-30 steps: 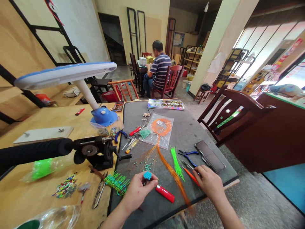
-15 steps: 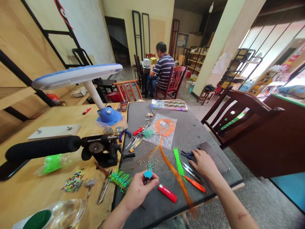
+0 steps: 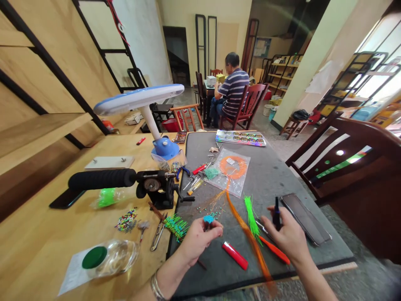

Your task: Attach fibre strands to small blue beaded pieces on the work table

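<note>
My left hand (image 3: 200, 238) is closed on a small bundle with bright blue bead-like tops (image 3: 208, 219); its lower part is hidden by the fingers. My right hand (image 3: 286, 230) grips small dark blue and black pliers (image 3: 276, 213), raised above the mat. Beside that hand lie a bundle of green strands (image 3: 251, 215), an orange-handled tool (image 3: 275, 249) and partly covered scissors (image 3: 263, 228). Between the hands are a red lighter (image 3: 234, 255) and a long tuft of orange fibres (image 3: 241, 221). Loose turquoise beads (image 3: 216, 214) lie just beyond my left hand.
A black clamp-like device with a crank (image 3: 159, 188) stands left of the grey mat (image 3: 216, 276). A lamp (image 3: 164, 146), a green-lidded jar (image 3: 94, 257), colourful beads (image 3: 126, 220) and a phone (image 3: 305, 217) are around. A person (image 3: 233, 90) sits at a table further back.
My right hand has picked up the small pliers from the mat and drawn them back towards me. My left hand still holds the blue-topped bundle. The view has swung left.
</note>
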The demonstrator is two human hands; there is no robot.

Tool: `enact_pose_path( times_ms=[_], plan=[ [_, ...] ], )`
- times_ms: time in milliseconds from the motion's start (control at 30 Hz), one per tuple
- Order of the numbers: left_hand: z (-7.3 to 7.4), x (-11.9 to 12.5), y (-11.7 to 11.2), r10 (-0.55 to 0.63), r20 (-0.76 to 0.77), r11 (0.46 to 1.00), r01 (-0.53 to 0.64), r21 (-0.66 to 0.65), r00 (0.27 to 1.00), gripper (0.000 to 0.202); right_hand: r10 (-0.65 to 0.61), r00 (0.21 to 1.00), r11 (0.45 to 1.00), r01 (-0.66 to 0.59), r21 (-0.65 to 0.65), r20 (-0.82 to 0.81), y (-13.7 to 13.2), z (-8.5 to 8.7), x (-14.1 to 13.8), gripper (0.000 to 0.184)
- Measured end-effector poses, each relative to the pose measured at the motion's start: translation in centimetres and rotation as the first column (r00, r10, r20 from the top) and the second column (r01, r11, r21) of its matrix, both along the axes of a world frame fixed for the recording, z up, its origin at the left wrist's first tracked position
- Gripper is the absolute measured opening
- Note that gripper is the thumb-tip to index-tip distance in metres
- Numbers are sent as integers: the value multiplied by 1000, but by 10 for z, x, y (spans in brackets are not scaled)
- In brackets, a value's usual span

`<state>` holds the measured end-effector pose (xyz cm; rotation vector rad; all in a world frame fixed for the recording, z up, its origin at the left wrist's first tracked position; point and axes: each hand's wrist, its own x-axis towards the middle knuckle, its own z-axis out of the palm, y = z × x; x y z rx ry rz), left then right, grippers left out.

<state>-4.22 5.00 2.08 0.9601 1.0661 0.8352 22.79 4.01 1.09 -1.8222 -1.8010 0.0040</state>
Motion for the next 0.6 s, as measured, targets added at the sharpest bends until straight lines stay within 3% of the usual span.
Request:
enact_pose_path(
  times_ms=[133, 200, 433, 600],
  plan=[
    [3, 3, 0, 22, -5, 1000, -22, 4, 1000, 29, 261, 963, 946, -269, -181, -67, -26, 15, -46, 11],
    [5, 4, -1, 28, -28, 999, -27, 36, 999, 27, 313, 945, 915, -328, -237, -96, -35, 14, -64, 6],
    [2, 3, -1, 42, -99, 988, -26, 155, 994, 19, 347, 932, 887, -361, -289, -99, -43, 8, -85, 3],
    [-2, 4, 0, 63, -92, 986, -48, 158, 994, 17, 356, 930, 875, -366, -318, -92, -42, 11, -86, 4]
  ],
)
